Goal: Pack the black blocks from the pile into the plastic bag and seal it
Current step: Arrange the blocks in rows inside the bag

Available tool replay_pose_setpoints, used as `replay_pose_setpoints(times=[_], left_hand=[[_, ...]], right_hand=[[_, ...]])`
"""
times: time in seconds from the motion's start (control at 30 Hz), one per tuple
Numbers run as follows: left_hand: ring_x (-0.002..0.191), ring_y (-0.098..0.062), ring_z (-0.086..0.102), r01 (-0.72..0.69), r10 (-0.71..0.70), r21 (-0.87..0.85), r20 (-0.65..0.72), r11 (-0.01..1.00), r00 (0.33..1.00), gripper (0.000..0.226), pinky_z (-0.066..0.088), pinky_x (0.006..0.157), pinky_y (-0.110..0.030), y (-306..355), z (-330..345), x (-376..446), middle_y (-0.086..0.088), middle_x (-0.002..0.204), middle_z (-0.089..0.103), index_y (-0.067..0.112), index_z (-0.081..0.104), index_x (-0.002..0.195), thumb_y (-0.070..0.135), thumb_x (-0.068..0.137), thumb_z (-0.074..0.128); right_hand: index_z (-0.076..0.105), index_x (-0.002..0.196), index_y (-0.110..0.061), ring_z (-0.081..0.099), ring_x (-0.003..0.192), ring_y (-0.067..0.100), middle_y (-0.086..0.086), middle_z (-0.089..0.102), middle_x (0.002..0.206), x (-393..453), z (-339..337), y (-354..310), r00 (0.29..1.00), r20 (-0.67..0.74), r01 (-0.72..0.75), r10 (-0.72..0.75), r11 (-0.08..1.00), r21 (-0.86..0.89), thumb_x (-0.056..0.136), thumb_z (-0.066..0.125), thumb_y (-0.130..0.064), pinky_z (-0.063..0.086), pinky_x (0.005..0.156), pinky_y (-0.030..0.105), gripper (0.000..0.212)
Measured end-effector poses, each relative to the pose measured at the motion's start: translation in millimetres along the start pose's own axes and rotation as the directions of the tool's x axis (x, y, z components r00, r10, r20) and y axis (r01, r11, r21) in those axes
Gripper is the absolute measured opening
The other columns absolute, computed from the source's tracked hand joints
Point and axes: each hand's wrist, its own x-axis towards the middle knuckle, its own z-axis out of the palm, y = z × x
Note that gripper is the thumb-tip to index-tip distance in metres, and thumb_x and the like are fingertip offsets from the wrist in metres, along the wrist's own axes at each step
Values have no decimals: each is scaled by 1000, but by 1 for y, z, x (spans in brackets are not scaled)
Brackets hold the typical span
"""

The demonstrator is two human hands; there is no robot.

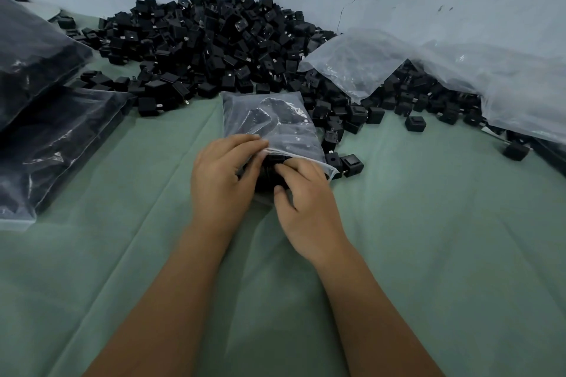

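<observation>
**Bag mid-fill, mouth still open**

Progress, as judged from the layout: the pile of black blocks (214,46) against the wall remains very large, spreading from the middle left across to the right, where loose clear plastic sheeting (459,70) covers part of it. At the left edge, filled dark bags (46,119) lie stacked, apparently sealed, though their closures cannot be made out. So the wider job looks far from over.

The bag in hand: a small clear plastic bag (269,122) lies on the green cloth (428,239) just in front of the pile, its open mouth toward the person. Dark shapes show through its film, so it already holds blocks. Filling appears near its end or under way; sealing is not yet done.

Hands: the left hand (220,174) pinches the upper lip of the bag mouth, fingers curled over the edge. The right hand (303,193) is at the opening with curled fingers on a cluster of blocks, seemingly pushing them in.

Hard to read: the block count inside, the bag's seal strip, and the right fingertips, which are hidden among the blocks. A few stray blocks (352,162) sit just beside the bag.
</observation>
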Motion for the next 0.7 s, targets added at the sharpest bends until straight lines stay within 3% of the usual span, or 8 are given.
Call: replay_pose_setpoints(times=[0.17,0.3,0.5,0.7], left_hand=[[92,-28,67,-96,98,22,-77,995,992,15,52,80,-47,-2,-1,0,-7,103,72,6,76,103,9,91,67],[88,-27,67,-165,167,24,-93,986,982,14,53,77,-45,-1,-2,3,-6,100,73,5,75,102,8,91,68],[103,-23,67,-36,29,67,103,997,994,31,50,88,-50,1,-3,1,-4,110,73,9,71,116,20,87,65],[108,-19,66,-20,15,52,102,998,995,29,48,92,-49,2,-3,2,-3,112,73,10,72,114,15,90,57]], right_hand=[[67,108,-2,51,99,23,9,61,102,-1,1,-3,1000,-14,20,-22,988,-151,85,57,-15,40,91,28,28],[60,121,2,52,109,31,16,59,115,-1,5,-7,998,70,13,6,963,-269,85,59,-19,39,101,36,41],[53,131,-6,45,120,27,11,54,128,4,5,-7,986,150,-40,78,970,-241,87,51,-14,30,110,33,45],[61,116,-9,51,111,28,12,61,116,35,11,-21,972,225,-5,64,967,-254,92,44,-15,36,103,37,30]])
